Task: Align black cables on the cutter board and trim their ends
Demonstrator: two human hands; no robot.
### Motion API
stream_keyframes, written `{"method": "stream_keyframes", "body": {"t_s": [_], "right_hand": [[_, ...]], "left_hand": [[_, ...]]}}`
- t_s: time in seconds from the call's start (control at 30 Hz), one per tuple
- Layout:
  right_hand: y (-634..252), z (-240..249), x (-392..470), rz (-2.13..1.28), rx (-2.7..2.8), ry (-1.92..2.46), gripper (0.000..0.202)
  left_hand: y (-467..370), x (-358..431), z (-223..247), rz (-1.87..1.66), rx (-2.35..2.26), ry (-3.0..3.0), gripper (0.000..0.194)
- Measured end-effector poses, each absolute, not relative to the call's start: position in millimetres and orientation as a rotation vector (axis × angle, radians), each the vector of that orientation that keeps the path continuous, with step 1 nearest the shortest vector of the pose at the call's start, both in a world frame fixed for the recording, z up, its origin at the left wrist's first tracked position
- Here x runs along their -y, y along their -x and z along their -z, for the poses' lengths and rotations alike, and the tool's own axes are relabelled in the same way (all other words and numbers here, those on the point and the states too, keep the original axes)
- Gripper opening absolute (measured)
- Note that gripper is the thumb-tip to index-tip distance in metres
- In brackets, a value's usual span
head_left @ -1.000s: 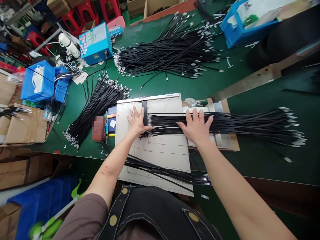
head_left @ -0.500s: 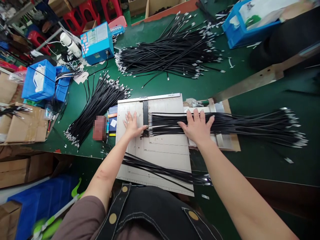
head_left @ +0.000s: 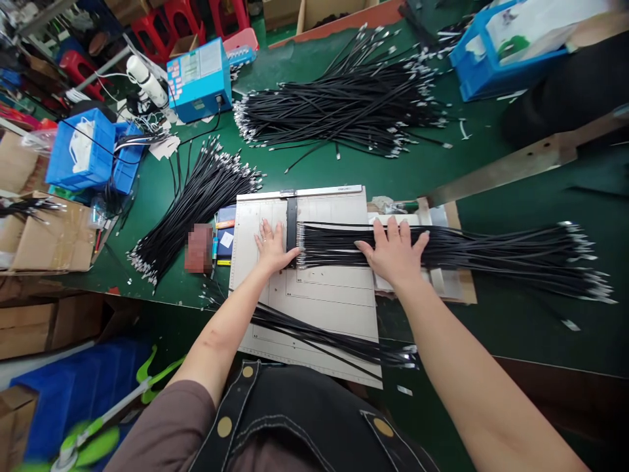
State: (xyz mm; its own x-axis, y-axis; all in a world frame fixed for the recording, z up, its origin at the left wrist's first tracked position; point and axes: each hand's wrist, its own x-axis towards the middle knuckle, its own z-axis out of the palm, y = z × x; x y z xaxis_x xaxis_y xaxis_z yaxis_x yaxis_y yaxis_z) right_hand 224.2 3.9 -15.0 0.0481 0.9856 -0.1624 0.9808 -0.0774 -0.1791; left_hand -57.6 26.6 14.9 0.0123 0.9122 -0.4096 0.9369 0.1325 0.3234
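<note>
Shifted slightly right since the earlier frame, the left hand (head_left: 272,250) now has its thumb at the pale ends of the black cables (head_left: 337,246) running from mid-frame rightward. I see its fingers spread over the white board (head_left: 334,308). On my feed, the right hand (head_left: 397,254) lies spread across those cables. Beyond, a cable pile (head_left: 339,108) fills upper centre; a blue device (head_left: 199,82) sits upper left.

Red stools (head_left: 185,18) beyond green table (head_left: 407,172)

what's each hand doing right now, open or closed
Left hand: open, spread over the pale board, holding nothing.
Right hand: open, spread across the black cables.
</note>
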Motion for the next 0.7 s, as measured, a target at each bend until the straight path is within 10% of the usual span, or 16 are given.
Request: {"method": "stream_keyframes", "body": {"t_s": [0.7], "right_hand": [[-222, 15, -7, -0.371, 2.111, 2.294, 0.075]], "left_hand": [[58, -31, -24, 0.093, -1.848, -1.719, 0.121]]}}
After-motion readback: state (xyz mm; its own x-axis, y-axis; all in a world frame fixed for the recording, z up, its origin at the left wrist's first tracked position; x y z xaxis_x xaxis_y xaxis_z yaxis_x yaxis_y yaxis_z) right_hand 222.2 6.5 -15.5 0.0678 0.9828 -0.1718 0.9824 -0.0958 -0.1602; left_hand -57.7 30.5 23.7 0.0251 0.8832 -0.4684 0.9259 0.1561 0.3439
